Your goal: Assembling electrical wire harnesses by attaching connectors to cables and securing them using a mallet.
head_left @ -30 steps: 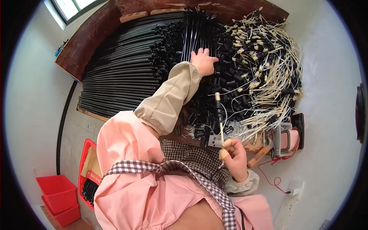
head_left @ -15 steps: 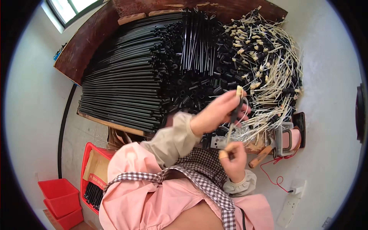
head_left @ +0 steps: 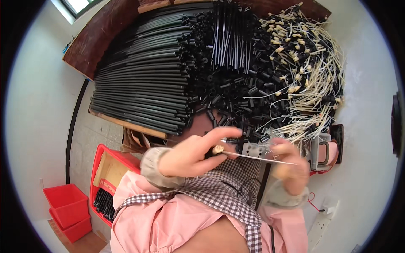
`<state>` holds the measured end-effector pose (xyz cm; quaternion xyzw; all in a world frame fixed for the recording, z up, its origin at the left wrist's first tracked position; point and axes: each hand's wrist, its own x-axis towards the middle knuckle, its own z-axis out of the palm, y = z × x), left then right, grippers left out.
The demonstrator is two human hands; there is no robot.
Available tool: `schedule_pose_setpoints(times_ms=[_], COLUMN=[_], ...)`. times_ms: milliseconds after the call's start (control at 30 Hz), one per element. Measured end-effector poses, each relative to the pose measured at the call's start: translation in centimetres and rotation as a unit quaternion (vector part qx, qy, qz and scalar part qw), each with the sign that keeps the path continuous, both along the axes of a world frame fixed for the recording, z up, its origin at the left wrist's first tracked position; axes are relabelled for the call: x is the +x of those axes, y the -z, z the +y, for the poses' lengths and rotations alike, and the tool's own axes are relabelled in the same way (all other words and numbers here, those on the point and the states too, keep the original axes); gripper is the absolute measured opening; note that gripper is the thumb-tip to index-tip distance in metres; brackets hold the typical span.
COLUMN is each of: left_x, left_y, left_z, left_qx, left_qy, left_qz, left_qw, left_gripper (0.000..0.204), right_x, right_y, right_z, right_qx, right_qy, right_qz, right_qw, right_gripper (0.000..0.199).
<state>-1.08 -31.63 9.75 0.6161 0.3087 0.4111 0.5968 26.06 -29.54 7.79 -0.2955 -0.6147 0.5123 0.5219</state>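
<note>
In my left hand (head_left: 190, 156), closed in front of the apron, is a cream-coloured connector (head_left: 217, 149) with a dark part beside it. From it a thin pale wire (head_left: 261, 159) runs nearly straight across to my right hand (head_left: 291, 166). That hand is smeared by motion, so its grip on the wire is not clear. Just beyond the wire, at the bench edge, sits a small metal block with holes (head_left: 252, 150). A heap of pale wires with cream connectors (head_left: 312, 80) covers the right side of the bench.
Long black rods (head_left: 143, 80) lie stacked at the left, with short black tubes (head_left: 223, 95) scattered mid-bench. Thin rods (head_left: 230, 42) stand farther back. A grey clamp-like tool (head_left: 322, 152) is at the right edge. Red bins (head_left: 65, 206) stand at the lower left.
My left hand has come down and leftward with the connector. The right hand has moved right and slightly up, and the wire now stretches sideways between them.
</note>
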Motion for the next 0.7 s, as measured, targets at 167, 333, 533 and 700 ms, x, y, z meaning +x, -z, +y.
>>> schedule_pose_setpoints(times_ms=[167, 333, 533, 700], left_x=[-1.9, 4.5, 4.3, 3.7], left_y=[2.2, 3.7, 5.6, 4.5], left_z=[0.7, -0.5, -1.1, -2.0], left_qx=[0.084, 0.024, 0.157, 0.154], left_qy=[0.089, -0.134, -0.217, -0.146], left_qz=[0.01, 0.029, 0.138, 0.134], left_qw=[0.992, 0.99, 0.954, 0.968], left_gripper=[0.033, 0.024, 0.02, 0.014], right_x=[4.7, -4.9, -5.7, -3.6], right_y=[-1.0, -0.1, 1.1, 1.3], right_z=[2.0, -0.7, -1.3, -1.2], right_qx=[-0.021, 0.049, -0.043, 0.05], right_qy=[-0.264, -0.061, -0.02, 0.043], right_qz=[0.391, -0.153, -0.176, -0.276], right_qw=[0.881, 0.985, 0.983, 0.959], right_gripper=[0.041, 0.043, 0.031, 0.011])
